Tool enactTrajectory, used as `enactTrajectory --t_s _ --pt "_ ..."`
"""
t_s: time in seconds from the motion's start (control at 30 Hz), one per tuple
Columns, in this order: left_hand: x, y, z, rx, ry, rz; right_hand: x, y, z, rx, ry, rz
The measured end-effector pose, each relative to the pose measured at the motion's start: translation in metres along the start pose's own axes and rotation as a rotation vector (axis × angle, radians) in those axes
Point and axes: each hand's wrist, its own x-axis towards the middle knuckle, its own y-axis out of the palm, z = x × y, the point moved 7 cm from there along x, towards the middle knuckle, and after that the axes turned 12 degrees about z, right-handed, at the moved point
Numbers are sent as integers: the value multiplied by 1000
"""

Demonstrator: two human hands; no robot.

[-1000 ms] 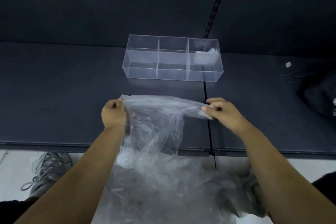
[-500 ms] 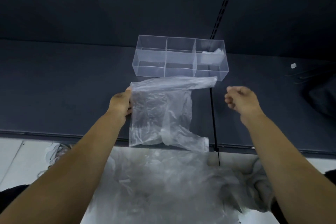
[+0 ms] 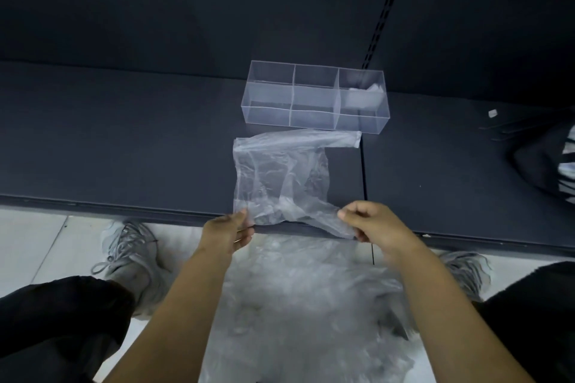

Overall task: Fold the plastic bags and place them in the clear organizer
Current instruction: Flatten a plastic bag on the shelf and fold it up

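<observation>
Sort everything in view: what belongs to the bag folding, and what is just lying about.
Belongs to the job: plastic bag spread on the shelf, pinched at its near edge by the left hand and right hand; clear organizer; folded bag in its right compartment; heap of bags below the shelf.
Just lying about: small white scrap; dark striped bundle at the right edge.

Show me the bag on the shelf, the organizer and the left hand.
bag (image 3: 267, 177), head view, crinkled middle.
organizer (image 3: 311, 119), head view, front wall.
left hand (image 3: 227, 232), head view, its back.
</observation>
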Motion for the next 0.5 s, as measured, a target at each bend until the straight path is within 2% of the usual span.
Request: enactTrajectory --t_s 0.1,0.2,0.33,0.5 --pt "-2 -11 0 -82 33 -62 -4 -22 -9 211 11 -70" --pt "-4 -17 2 -96 43 -83 -6 -54 -26 314 18 -268" --pt "-7 -8 13 -75 17 -36 0 -83 -48 187 25 -498" --pt "-4 -2 16 106 24 -27 4 -100 -68 44 76 -733"
